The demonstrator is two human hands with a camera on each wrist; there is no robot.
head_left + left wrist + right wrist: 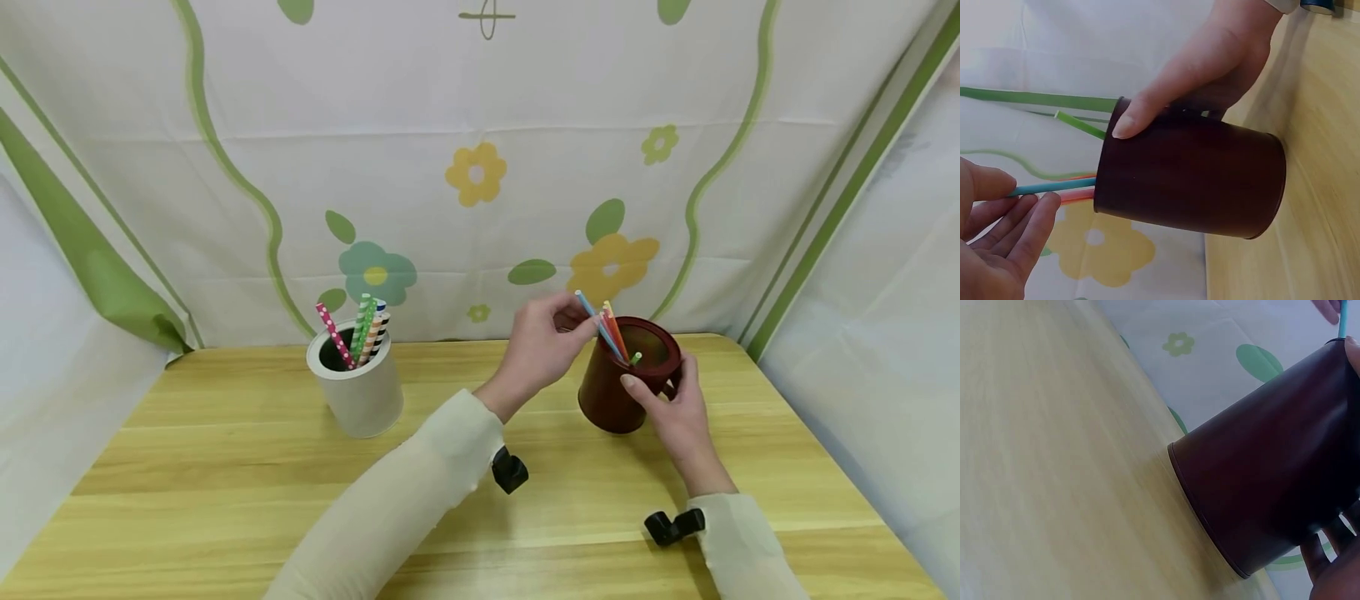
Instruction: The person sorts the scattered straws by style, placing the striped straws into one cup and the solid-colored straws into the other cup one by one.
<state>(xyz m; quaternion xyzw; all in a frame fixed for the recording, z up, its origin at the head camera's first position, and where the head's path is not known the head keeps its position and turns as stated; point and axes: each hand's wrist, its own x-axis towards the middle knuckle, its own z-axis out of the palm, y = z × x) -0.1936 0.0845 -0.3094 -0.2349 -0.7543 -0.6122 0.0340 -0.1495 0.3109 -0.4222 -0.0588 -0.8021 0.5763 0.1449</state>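
A dark brown mug (611, 392) stands on the wooden table, holding several thin straws. Between thumb and fingers, my left hand (543, 342) pinches the upper part of a blue straw (1054, 186); its lower end is inside the mug. Beside it lean orange and pink straws (615, 333), and a short green straw (1082, 125) pokes out nearer the handle. My right hand (675, 421) grips the mug at its handle side, thumb on the wall just below the rim. In the right wrist view, some of its fingers (1315, 556) show by the handle side.
To the left stands a white cup (360, 400) with several patterned straws (367, 329), dotted and striped. A white cloth (480, 92) with printed flowers hangs behind the table (225, 483). Black wrist devices (510, 469) sit at both cuffs.
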